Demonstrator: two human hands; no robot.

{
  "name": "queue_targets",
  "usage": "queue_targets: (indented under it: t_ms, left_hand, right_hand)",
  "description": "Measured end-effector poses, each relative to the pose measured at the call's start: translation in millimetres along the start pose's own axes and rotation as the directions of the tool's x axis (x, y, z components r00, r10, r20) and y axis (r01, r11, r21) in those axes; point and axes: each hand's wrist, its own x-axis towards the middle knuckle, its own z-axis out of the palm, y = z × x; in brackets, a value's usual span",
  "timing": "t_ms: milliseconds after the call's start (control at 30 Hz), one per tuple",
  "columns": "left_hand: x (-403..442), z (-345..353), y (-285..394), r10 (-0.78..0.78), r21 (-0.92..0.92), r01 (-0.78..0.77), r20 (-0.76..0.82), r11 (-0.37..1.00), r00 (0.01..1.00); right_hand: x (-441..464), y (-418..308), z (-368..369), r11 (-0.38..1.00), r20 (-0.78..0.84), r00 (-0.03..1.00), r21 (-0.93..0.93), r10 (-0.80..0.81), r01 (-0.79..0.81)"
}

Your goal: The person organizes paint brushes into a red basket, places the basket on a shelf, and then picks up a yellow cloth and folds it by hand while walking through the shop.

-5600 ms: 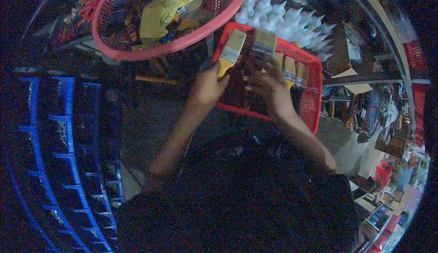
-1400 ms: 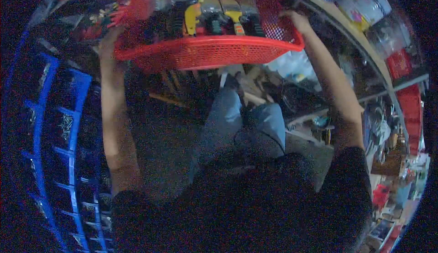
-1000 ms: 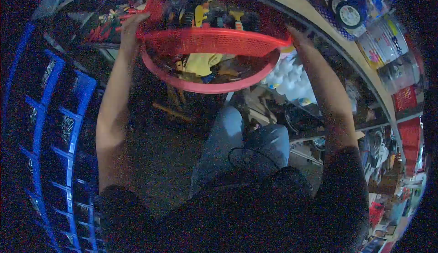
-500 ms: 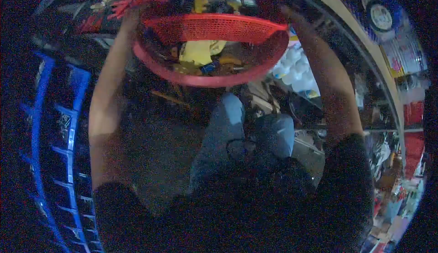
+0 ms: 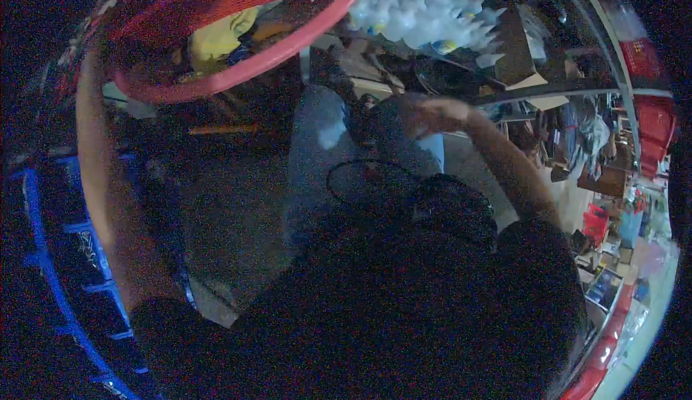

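A red plastic basket (image 5: 238, 83) with perforated sides tilts at the upper left. Inside it lie a yellow cloth-like piece (image 5: 220, 40) and other small things too dark to name. My left hand (image 5: 102, 31) is at the basket's left end and appears to grip it, though its fingers are dim. Apart from the basket, my right hand (image 5: 438, 117) is over my right knee, with its fingers stretched out and nothing in them.
White bulb-like pieces (image 5: 425, 11) are packed together right of the basket. A blue rack (image 5: 47, 256) stands at the left. On the far right are cluttered goods and a red crate (image 5: 654, 126). My knees (image 5: 324, 119) are below the basket.
The basket has shifted left in view and tilted, its right side higher. My right hand has left the basket's right side and come down to my knee. My left hand stays at the basket.
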Motion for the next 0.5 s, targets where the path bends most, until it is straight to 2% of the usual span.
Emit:
queue_targets:
  t_ms: [67,100,167,200,233,267,300,333,367,400,433,500]
  left_hand:
    - [-8.6,-15.5,-0.7,0.036,0.023,-0.035,-0.048,0.999,0.998]
    - [-16.0,-26.5,1.1,0.059,0.038,-0.056,-0.082,0.998,0.995]
    - [-37.0,-46.0,0.9,0.083,0.065,-0.074,-0.135,0.995,0.987]
    - [-51.1,-53.2,2.9,0.09,0.079,-0.079,-0.153,0.994,0.984]
    - [-64.0,-57.6,6.1,0.104,0.09,-0.09,-0.168,0.992,0.98]
    - [-76.3,-58.2,12.3,0.118,0.103,-0.101,-0.175,0.99,0.977]
    - [-88.5,-59.0,18.5,0.132,0.11,-0.114,-0.177,0.987,0.975]
    - [-100.0,-58.2,26.8,0.15,0.119,-0.13,-0.176,0.984,0.973]
    - [-109.8,-55.3,36.1,0.17,0.12,-0.151,-0.164,0.981,0.972]
    - [-118.4,-50.2,47.5,0.202,0.127,-0.184,-0.145,0.975,0.969]
    - [-126.1,-43.8,58.3,0.241,0.132,-0.225,-0.121,0.965,0.963]
    - [-137.3,-20.7,88.9,0.37,0.147,-0.362,-0.03,0.921,0.929]
  right_hand:
    - [-0.8,49.5,-32.8,0.966,-0.02,1.0,0.26,-0.004,0.009]
    - [-2.5,67.5,-50.2,0.931,-0.076,0.994,0.349,-0.085,0.106]
    - [-8.3,60.3,-43.4,0.91,-0.36,0.875,0.133,-0.324,0.392]
    - [-18.4,32.7,-16.9,0.806,-0.549,0.63,-0.15,-0.549,0.573]
    - [-34.2,12.0,18.2,0.631,-0.581,0.749,0.459,-0.319,0.625]
    - [-24.0,35.1,8.8,0.608,-0.346,0.819,0.55,-0.458,0.572]
    - [-31.6,24.1,23.5,0.804,-0.387,0.88,0.409,-0.275,0.431]
    - [-39.6,11.3,39.8,0.944,-0.414,0.907,0.264,-0.073,0.197]
    - [-47.5,-1.6,56.1,0.985,-0.424,0.897,0.161,0.124,-0.06]
    - [-38.1,20.2,17.1,0.998,-0.598,0.801,0.027,-0.022,0.048]
    - [-28.2,39.6,-20.4,0.984,-0.729,0.661,-0.127,-0.18,0.128]
    - [-25.5,37.0,-32.4,0.874,-0.733,0.478,-0.38,-0.484,0.303]
